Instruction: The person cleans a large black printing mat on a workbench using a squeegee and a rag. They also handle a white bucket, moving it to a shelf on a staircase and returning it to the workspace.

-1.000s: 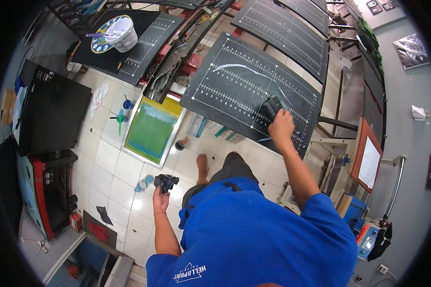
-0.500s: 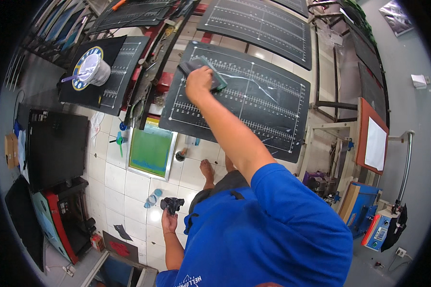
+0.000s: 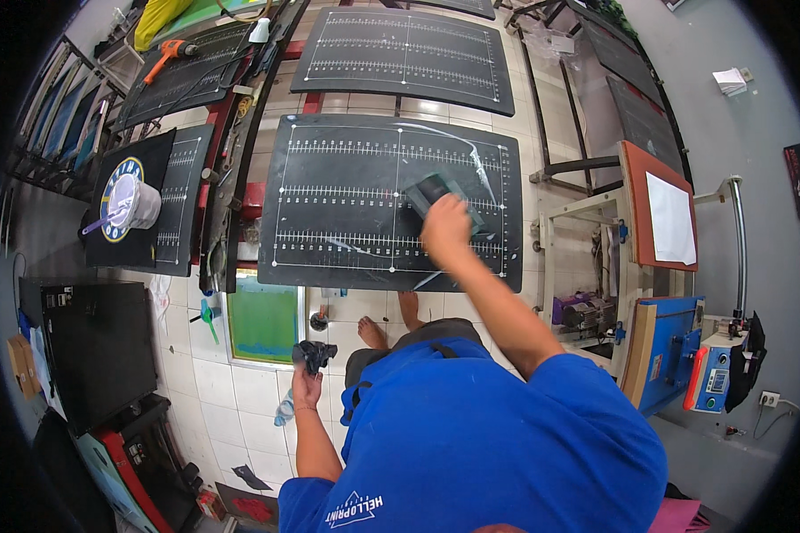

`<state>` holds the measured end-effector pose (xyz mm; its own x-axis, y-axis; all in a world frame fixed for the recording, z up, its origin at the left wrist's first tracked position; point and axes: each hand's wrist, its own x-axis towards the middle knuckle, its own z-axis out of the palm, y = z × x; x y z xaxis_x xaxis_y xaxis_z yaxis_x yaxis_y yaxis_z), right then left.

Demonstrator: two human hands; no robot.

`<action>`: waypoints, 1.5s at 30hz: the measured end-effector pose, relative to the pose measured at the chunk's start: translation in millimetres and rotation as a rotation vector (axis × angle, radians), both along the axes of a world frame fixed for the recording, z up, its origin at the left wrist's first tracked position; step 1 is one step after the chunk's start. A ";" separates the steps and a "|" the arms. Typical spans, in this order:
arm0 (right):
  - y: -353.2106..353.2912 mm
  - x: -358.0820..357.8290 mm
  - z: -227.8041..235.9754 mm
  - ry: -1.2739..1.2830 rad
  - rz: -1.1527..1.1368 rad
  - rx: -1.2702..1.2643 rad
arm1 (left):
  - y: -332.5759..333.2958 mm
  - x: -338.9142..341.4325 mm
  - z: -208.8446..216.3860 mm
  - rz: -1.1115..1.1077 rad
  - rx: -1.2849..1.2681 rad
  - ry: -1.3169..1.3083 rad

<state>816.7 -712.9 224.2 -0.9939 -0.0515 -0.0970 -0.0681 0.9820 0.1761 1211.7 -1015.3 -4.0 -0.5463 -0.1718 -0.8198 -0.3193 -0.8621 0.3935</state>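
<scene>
My right hand (image 3: pixel 446 229) is closed on a flat dark-green squeegee with a black part (image 3: pixel 428 190), pressed to the black board (image 3: pixel 338 160) in front of me. White ruled scales and a frame line mark this board. Thin whitish streaks lie on it, one curving at the far right (image 3: pixel 477 167) and shorter ones nearer me. Low on the left, above the tiled floor, my left hand (image 3: pixel 306 384) grips a crumpled dark cloth (image 3: pixel 314 354).
Left, a white tub (image 3: pixel 138 211) with a purple-handled tool stands on black fabric over another board. An orange drill (image 3: pixel 167 60) lies farther back. A green-meshed screen frame (image 3: pixel 265 322) leans below. At right stand a brown padded board (image 3: pixel 656 204) and a blue-and-red machine.
My right hand has swept the squeegee from the board's far left to its right part. My view has turned and shifted. The left hand still holds the cloth.
</scene>
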 end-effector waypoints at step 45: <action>-30.5 -24.4 -19.2 0.097 0.221 -0.258 | -1.4 -20.1 17.3 -0.180 0.006 -0.045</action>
<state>792.2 -743.4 205.0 -0.9599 -0.2771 0.0421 -0.2793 0.9583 -0.0602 1191.5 -1016.8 13.3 -0.5305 -0.0697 -0.8448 -0.4861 -0.7915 0.3705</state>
